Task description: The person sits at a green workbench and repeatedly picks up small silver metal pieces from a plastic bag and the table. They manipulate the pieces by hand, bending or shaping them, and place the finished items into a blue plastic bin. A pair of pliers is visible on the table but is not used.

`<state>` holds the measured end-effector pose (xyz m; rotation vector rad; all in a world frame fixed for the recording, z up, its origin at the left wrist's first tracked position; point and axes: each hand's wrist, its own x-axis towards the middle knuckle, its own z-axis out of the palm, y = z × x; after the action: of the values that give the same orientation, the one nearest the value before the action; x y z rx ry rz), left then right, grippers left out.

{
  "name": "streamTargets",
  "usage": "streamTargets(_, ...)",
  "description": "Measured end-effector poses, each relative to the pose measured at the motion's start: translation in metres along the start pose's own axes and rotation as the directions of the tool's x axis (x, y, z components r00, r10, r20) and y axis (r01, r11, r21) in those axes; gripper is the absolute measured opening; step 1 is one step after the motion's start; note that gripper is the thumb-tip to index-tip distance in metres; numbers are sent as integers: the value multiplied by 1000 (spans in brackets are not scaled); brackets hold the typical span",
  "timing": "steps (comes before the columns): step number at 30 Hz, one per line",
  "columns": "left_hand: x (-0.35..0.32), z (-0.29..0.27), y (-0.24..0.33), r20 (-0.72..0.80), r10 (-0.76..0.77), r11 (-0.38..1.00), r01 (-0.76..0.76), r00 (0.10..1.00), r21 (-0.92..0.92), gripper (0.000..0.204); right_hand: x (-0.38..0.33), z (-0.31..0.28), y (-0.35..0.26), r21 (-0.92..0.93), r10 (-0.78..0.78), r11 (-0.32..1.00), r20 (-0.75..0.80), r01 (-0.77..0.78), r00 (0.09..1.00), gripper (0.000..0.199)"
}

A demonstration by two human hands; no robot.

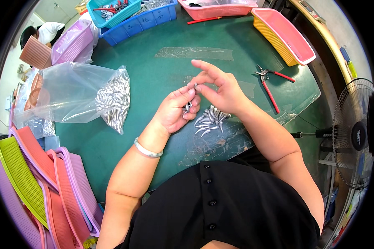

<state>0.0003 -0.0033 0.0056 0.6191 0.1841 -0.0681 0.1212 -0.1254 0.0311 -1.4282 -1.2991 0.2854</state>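
Note:
My left hand (172, 111) is curled around a few small silver fish-shaped metal pieces (187, 107), which show between palm and fingers. At its thumb and fingertip, a small silvery piece (195, 86) meets the pinched thumb and forefinger of my right hand (225, 90), whose other fingers are spread. Just below the hands, a loose pile of the same silver pieces (212, 120) lies on the green tabletop. Left of my hands rests a clear plastic bag (72, 89) with many more silver pieces (113, 99) at its mouth end.
Red-handled cutting pliers (266, 79) lie open at the right. A yellow-and-pink basket (278, 35), a blue bin (141, 27) and a pink basket (218, 12) line the far edge. Stacked baskets (66, 186) stand at left, a fan (355, 133) at right. Another person (50, 33) is far left.

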Motion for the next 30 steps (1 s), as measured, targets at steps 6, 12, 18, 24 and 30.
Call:
streamTargets(6,-1,0,0,-7,-3,1000,3,1000,7,11,0,0,1,-7,-38,999,17,38,999,57)
streamTargets(12,-1,2,0,-24,-12,1000,11,1000,-21,10,1,-1,4,-39,-93,995,32,95,995,57)
streamTargets(18,0,2,0,-20,-7,1000,7,1000,-6,10,1,-3,4,-100,-137,985,48,141,989,57)
streamTargets(24,0,0,0,-10,-2,1000,2,1000,-1,10,2,-3,4,-132,-182,974,27,184,983,57)
streamTargets(30,0,-1,0,8,-11,1000,11,1000,-14,12,3,-3,5,-124,-189,974,8,189,982,57)
